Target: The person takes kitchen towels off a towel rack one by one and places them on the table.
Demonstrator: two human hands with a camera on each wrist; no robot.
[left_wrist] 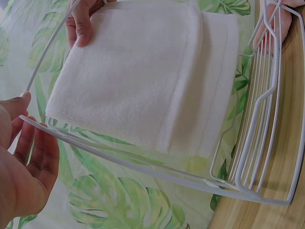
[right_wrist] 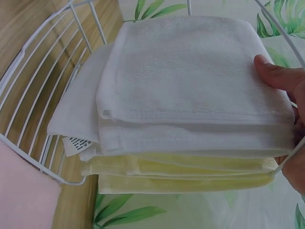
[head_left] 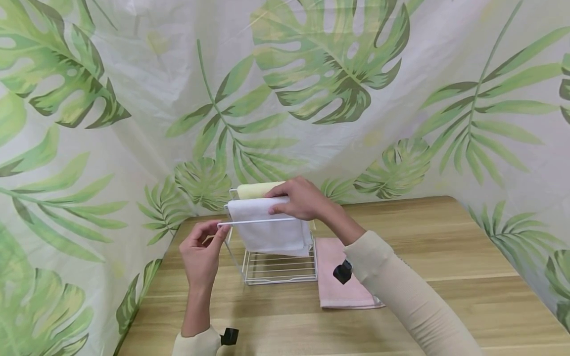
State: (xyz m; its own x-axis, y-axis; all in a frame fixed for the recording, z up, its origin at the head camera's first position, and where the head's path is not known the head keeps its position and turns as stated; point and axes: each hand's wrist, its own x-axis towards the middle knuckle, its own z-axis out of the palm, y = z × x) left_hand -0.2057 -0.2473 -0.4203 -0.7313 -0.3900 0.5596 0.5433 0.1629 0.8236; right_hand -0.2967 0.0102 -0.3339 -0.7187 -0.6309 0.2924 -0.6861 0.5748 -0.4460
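Surface carries a wire rack, w/ a pink towel lying flat just beside its base, not yet hung. White towel hangs mid-rack, yellow towel behind it; front bar looks bare where visible. So prob. approx. two-thirds done: pink one left, & white one may need straightening. R hand is nearly closed, thumb on white towel's front, fingers behind, pinching its top fold. L hand grips the front bar's corner btwn. thumb & fingers, prob. to steady it. Printed tag pokes out at white towel's edge.
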